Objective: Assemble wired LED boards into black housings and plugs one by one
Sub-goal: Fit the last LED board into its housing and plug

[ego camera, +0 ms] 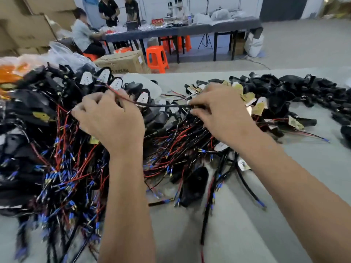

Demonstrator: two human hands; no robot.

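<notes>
Held wire point(161, 105): a thin black-sleeved lead is stretching between the two hands near the frame's centre, splitting into red and black strands toward 10 o'clock; its far end is blurring into the pile.
Left hand point(112, 118): curled over the wire's left part, fingers bent and gripping it; the fingertips are hiding behind the knuckles.
Right hand point(220, 111): pinching the wire's right end between thumb and fingers (what sits at that end is too small to make out).
LED boards point(252, 103): flat pointed plates, some white, some yellowish, are lying at 2 o'clock from the hands, partly buried.
Finished pile point(47, 139): a tangle of glossy black housings, red and black wires and blue-tipped terminals is spreading from 9 to 7 o'clock; the lower edge is smearing with motion.
Black housings point(313, 90): matte black shells are heaping at 3 o'clock, cut off by the right edge.
Table point(237, 234): smooth pale grey surface.
Orange stool point(156, 57): plastic, standing at 12 o'clock beside a cardboard box point(121, 62).
People point(85, 33): working at a far table, blurred.
</notes>
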